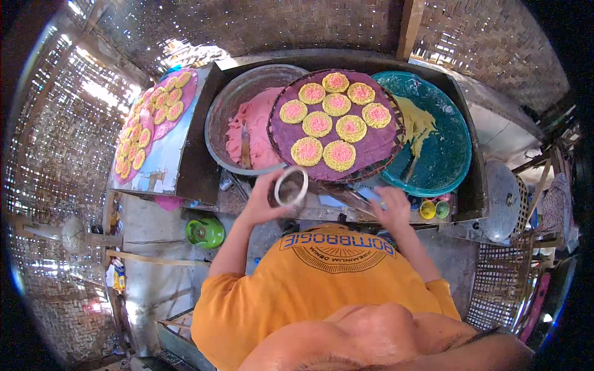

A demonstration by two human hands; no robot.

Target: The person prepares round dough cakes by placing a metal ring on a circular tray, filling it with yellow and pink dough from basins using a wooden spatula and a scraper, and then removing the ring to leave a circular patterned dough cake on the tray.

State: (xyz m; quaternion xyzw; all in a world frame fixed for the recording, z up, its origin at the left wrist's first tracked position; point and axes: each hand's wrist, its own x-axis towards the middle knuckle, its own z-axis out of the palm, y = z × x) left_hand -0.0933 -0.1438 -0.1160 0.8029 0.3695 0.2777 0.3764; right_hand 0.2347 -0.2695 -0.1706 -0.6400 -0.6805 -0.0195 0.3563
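My left hand (265,200) grips a short round tube with a pale rim (277,191), its mouth facing up, by the front of the worktable. My right hand (393,209) is over the table's front edge, beside a pale bluish flat thing (368,193); blur hides whether its fingers hold anything. Ahead of both hands, a round woven tray (402,125) lined with purple sheet (290,133) bears several round yellow noodle-like cakes with pink centres (317,124). This tray overlaps a grey basin of pink dough (255,111) and a teal basin (448,143) with yellow dough (415,120).
One wooden utensil (245,146) stands in the pink dough, another (411,169) in the teal basin. At left, more cakes (174,96) lie on a raised box (169,153). Small yellow and green cups (427,209) stand at right. A green gas cylinder (205,233) is on the floor.
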